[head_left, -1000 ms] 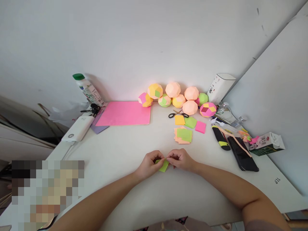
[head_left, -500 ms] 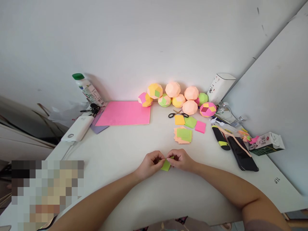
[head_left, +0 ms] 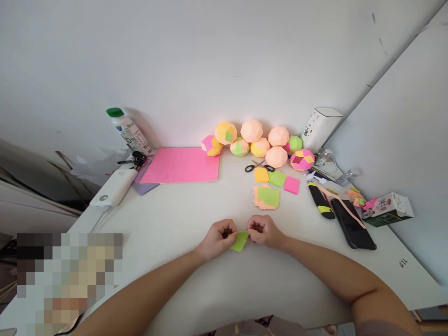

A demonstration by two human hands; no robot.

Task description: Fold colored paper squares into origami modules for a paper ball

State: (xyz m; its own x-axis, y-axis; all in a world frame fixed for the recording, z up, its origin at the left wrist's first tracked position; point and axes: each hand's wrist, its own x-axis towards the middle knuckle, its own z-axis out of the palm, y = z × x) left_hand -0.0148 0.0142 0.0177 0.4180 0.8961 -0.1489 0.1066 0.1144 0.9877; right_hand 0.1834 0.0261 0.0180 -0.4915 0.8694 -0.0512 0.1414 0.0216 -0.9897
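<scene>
A small green paper square lies between my two hands, low over the white table. My left hand pinches its left edge with curled fingers. My right hand is curled at its right corner, fingertips touching the paper. Beyond the hands lies a stack of orange and green paper squares.
At the back wall sit several folded paper balls, scissors, a large pink sheet, a bottle and a white power bank. To the right lie loose coloured squares, a black phone and a small carton.
My hands have drawn slightly apart, and more of the green paper shows between them, now lying flatter and tilted.
</scene>
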